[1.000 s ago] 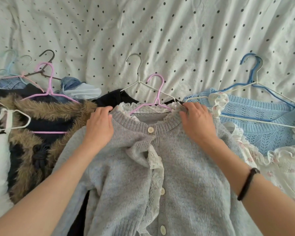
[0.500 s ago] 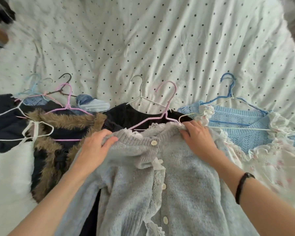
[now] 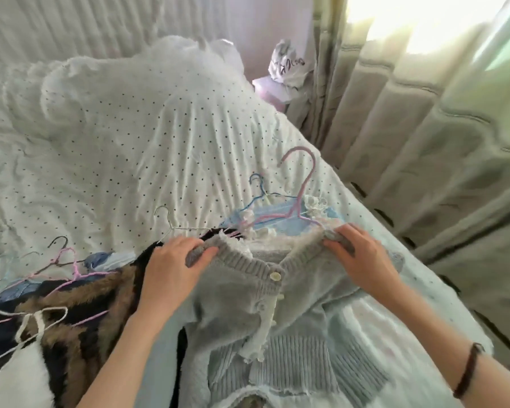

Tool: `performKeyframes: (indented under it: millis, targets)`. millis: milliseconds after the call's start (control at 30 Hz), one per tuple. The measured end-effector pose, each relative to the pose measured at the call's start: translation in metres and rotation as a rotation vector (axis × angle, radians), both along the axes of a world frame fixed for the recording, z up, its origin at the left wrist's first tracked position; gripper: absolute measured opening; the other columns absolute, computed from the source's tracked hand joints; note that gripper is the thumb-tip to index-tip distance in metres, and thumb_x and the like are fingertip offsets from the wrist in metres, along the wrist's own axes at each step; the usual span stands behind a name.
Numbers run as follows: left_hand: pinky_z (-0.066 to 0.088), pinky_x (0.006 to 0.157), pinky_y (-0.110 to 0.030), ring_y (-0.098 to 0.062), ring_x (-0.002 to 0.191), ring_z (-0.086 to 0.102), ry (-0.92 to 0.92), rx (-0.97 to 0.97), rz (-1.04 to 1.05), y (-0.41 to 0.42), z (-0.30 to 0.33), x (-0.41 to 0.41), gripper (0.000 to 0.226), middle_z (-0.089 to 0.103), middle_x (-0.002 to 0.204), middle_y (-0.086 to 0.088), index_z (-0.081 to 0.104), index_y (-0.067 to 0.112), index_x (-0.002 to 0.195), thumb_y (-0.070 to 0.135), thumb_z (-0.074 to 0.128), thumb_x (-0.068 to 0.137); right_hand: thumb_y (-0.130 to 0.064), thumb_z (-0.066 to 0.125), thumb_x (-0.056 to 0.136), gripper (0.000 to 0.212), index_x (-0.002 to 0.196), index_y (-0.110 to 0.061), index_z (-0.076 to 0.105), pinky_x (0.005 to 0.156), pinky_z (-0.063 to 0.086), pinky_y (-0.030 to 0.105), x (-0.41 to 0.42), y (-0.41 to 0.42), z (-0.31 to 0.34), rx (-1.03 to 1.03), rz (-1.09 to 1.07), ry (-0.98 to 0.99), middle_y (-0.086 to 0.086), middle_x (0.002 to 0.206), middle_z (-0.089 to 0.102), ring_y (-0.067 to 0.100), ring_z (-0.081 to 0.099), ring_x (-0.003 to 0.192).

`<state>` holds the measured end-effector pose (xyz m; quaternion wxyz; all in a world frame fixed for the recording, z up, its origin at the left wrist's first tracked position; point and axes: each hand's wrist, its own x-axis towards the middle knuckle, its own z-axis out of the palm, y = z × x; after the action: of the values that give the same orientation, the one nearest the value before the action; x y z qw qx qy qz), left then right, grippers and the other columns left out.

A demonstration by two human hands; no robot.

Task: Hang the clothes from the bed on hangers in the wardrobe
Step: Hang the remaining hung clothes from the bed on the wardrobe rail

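Dark print on white bag (image 3: pixel 289 64), blurred, unreadable.

both hands, left hand (image 3: pixel 174 260) and right hand (image 3: pixel 361 256), grip the grey cardigan (image 3: pixel 265 313) at its shoulders. a pink hanger (image 3: pixel 302 184) pokes out above its collar

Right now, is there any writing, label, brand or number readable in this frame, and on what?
Dark lettering on the white plastic bag beside the curtain: too blurred to read.
Grey cardigan, hangers and polka-dot bedding: no text or labels visible.
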<state>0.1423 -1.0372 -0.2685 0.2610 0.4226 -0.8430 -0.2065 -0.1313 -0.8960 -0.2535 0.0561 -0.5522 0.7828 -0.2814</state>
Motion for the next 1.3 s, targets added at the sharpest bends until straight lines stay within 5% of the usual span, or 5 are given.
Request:
performKeyframes:
  millis: [333,500,833,1000,1300]
  targets:
    - [0.030,0.051,-0.028,-0.017,0.050,0.034,0.222,-0.241,-0.618,0.138,0.100,-0.150,0.031,0.024,0.055,0.015,0.021,0.038,0.062,0.046,0.041,0.085,-0.029,0.058,0.086,0.019,0.081,-0.010,0.060,0.072,0.039,0.024,-0.018,0.266,0.106,-0.243,-0.584,0.113,-0.009,0.078,0.052,0.011,0.051,0.078]
    - [0.048,0.057,-0.037,-0.027,0.059,0.054,0.310,-0.324,-0.897,0.230,0.141,-0.229,0.035,0.052,0.062,-0.002,0.056,0.014,0.067,0.042,0.042,0.084,-0.029,0.062,0.085,0.024,0.087,-0.005,0.064,0.071,0.039,0.022,-0.004,0.392,0.150,-0.313,-0.848,0.254,0.001,0.080,0.057,0.016,0.054,0.079]
    - [0.030,0.069,-0.030,-0.016,0.062,0.041,0.562,-0.120,-1.254,0.501,0.174,-0.303,0.038,0.042,0.060,0.006,0.044,0.016,0.059,0.040,0.058,0.085,-0.036,0.070,0.078,0.025,0.086,-0.014,0.065,0.064,0.039,0.030,0.063,0.651,0.194,-0.254,-1.462,0.406,-0.009,0.079,0.054,0.020,0.058,0.075]
    - [0.029,0.071,-0.029,-0.022,0.063,0.044,0.540,0.002,-1.430,0.634,0.183,-0.318,0.031,0.048,0.062,0.002,0.050,0.015,0.061,0.037,0.056,0.083,-0.070,0.033,0.076,0.059,0.094,-0.022,0.062,0.067,0.032,0.024,0.126,0.752,0.205,0.021,-1.777,0.532,-0.007,0.091,0.063,0.014,0.057,0.088]
    - [0.026,0.068,-0.033,-0.015,0.059,0.041,0.462,0.181,-1.870,0.802,0.168,-0.299,0.041,0.041,0.056,0.005,0.030,0.031,0.055,0.027,0.058,0.085,-0.022,0.057,0.083,0.026,0.090,-0.002,0.072,0.071,0.041,0.022,0.235,0.842,0.190,0.050,-1.972,0.517,0.006,0.078,0.066,0.012,0.054,0.080]
